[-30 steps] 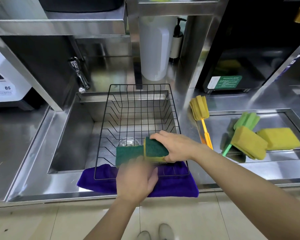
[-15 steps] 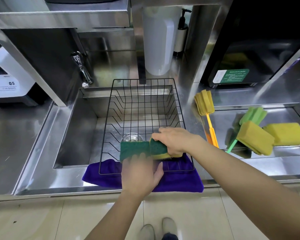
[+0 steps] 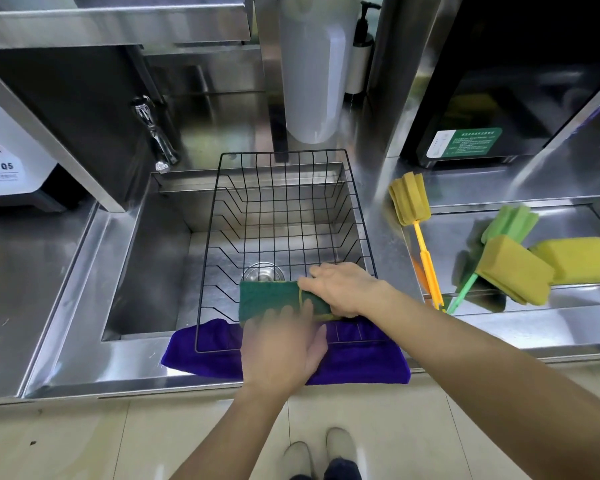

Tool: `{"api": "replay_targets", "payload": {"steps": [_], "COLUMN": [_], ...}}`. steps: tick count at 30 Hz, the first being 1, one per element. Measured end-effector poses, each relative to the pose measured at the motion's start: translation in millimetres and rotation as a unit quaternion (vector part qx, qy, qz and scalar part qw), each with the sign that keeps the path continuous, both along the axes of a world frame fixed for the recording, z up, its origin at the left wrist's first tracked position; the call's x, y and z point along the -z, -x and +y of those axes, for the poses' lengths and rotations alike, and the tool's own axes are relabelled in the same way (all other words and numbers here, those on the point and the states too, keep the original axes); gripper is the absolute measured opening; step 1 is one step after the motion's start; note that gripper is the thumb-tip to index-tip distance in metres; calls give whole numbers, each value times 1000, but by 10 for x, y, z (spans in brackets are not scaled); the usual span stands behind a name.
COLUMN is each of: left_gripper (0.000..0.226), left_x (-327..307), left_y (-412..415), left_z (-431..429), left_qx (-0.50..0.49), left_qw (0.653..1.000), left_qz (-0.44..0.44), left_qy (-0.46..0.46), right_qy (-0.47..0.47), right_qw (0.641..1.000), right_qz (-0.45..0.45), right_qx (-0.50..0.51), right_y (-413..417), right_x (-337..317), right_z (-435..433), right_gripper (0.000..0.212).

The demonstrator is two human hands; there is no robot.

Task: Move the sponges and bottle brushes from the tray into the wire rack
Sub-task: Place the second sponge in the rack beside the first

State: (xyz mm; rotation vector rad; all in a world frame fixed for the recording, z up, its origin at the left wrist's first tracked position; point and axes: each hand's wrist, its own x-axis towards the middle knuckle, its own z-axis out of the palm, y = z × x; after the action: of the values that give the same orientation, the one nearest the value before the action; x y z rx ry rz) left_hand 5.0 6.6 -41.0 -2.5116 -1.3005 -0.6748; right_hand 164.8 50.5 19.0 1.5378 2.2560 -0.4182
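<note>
Head camera view: two green-faced sponges (image 3: 271, 299) are lying side by side, end to end, at the near end of the black wire rack (image 3: 284, 216) over the sink, their shared long axis running left to right. The right hand (image 3: 340, 289) is curling over the right sponge and gripping it; the left hand (image 3: 281, 348), blurred, is pressing flat against the left one, its grip unclear. The remaining sponges (image 3: 515, 268) and bottle brushes (image 3: 411, 202) are waiting in the tray (image 3: 568, 216) to the right, nearer the right hand.

Two green-faced sponges (image 3: 271, 299) at rack (image 3: 284, 216) near end, held. Yellow brush (image 3: 414, 216), green brush (image 3: 499, 233), two yellow sponges (image 3: 541, 265) in tray (image 3: 568, 310) right of rack.
</note>
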Motion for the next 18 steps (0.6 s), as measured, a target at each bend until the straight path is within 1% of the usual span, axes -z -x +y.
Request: {"api": "replay_targets", "payload": {"steps": [5, 8, 10, 12, 14, 18], "left_gripper": [50, 54, 55, 56, 57, 60], "left_x": [-31, -65, -85, -105, -131, -160], "left_y": [-1, -9, -22, -34, -40, -31], "left_z": [8, 11, 8, 5, -2, -17], "left_qx": [9, -7, -18, -27, -34, -49], "left_qw": [1000, 999, 999, 998, 997, 995], "left_qz": [14, 24, 28, 32, 39, 37], "left_qy": [20, 32, 38, 43, 50, 73], "right_qy": [5, 10, -4, -25, -32, -14], "right_qw": [1000, 999, 999, 999, 999, 1000], "right_qz": [-6, 13, 37, 35, 18, -5], "right_qx": [9, 28, 38, 23, 16, 23], "right_y": [-5, -24, -70, -113, -108, 18], "right_x": [-29, -77, -98, -107, -120, -138], "right_z": [-8, -26, -78, -145, -188, -170], "right_gripper": [55, 58, 67, 73, 68, 55]}}
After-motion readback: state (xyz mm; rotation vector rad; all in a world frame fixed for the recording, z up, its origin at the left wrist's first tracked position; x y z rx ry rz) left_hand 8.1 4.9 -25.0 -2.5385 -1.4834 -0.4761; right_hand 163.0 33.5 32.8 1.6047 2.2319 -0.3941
